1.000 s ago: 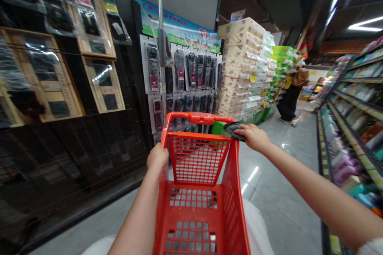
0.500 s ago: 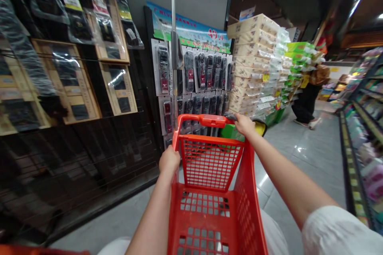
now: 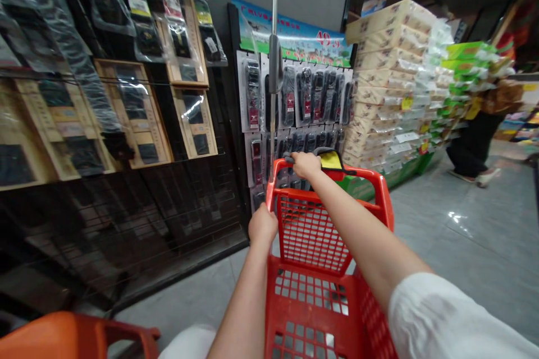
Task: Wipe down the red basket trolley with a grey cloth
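A red plastic shopping basket (image 3: pixel 315 291) stands upright in front of me. My left hand (image 3: pixel 261 225) is closed on its left rim. My right hand (image 3: pixel 305 164) is closed on a dark grey cloth with a yellow patch (image 3: pixel 330 158) and presses it on the left part of the basket's raised top handle (image 3: pixel 370 175). The basket's mesh bottom shows nothing in it. A silver pole (image 3: pixel 273 61) rises behind the handle.
A wire rack of packaged dark goods (image 3: pixel 105 101) lines the left. Ahead hang blister packs (image 3: pixel 303 95) and stand stacked tissue boxes (image 3: pixel 391 78). A person in black (image 3: pixel 475 134) stands far right in the aisle. An orange basket edge (image 3: pixel 80 334) shows at the bottom left.
My right hand slid the cloth leftward along the top handle, from its right end toward its left. The view swung left, and an orange basket edge came into view.
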Motion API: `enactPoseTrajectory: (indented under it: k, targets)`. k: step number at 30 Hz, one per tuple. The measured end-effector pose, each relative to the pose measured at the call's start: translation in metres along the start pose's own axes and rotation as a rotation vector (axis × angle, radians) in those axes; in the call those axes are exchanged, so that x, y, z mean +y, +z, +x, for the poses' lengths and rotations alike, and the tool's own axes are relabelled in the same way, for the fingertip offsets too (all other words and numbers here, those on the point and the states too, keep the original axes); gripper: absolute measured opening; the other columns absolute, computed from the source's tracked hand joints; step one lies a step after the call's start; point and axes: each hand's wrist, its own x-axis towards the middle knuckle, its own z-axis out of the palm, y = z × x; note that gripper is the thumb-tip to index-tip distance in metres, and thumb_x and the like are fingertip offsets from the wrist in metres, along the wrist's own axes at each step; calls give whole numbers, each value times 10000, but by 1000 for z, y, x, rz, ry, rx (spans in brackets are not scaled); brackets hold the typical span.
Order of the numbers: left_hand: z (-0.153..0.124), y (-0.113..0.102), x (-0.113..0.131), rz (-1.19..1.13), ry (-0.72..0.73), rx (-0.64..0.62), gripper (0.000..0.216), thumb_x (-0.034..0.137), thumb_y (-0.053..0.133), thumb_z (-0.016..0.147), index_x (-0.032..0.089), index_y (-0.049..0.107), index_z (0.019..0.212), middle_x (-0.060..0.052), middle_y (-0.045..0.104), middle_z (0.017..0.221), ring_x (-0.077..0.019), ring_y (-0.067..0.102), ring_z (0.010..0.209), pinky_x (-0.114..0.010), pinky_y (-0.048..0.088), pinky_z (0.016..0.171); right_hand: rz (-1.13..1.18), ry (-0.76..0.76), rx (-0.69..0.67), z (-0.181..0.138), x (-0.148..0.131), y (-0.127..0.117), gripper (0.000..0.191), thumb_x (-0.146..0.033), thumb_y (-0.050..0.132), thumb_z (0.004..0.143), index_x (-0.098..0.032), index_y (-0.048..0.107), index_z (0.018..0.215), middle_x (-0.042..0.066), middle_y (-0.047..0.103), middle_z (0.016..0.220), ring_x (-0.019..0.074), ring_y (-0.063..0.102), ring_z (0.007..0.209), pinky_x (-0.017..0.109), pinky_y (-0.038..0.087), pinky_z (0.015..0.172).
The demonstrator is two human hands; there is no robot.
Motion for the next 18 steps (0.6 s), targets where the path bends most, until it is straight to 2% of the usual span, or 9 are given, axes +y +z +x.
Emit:
enactPoseTrajectory:
  k: [4, 10, 15, 18]
  targets:
    - [0, 0, -1, 3, -5, 9, 279, 216, 427, 880, 159, 589, 1100, -160, 715, 1078, -279, 685, 1009, -316, 489, 751, 36, -114, 43, 2, -25, 11, 457, -179, 410, 879, -335, 550, 1285, 57, 610, 1298, 289, 557, 1163, 534, 415, 946]
    - [1, 0, -2, -6, -11, 5, 280, 208, 437, 875, 157, 594, 1101, -167, 718, 1059, -284, 689, 994, -318, 491, 744, 256, -342, 66, -8, -37, 29, 528, -88, 477, 806, -327, 589, 1263, -44, 511, 1436, 223, 366, 1382, 492, 369, 1078]
    - [1, 2, -3, -25, -8, 0, 285, 213, 439, 878, 159, 607, 1102, -160, 720, 1061, -271, 686, 1002, -298, 493, 746, 476, -276, 94, -32, -38, 50, 632, -23, 447, 776, -250, 531, 1360, -22, 466, 1471, 132, 395, 1376, 298, 356, 1112]
    - [1, 2, -4, -39, -17, 3, 284, 222, 436, 884, 151, 617, 1091, -170, 717, 1064, -277, 686, 1002, -300, 495, 746, 516, -224, 71, -52, -33, 54, 723, -2, 429, 746, -250, 454, 1424, -17, 506, 1439, 131, 463, 1327, 275, 386, 1081]
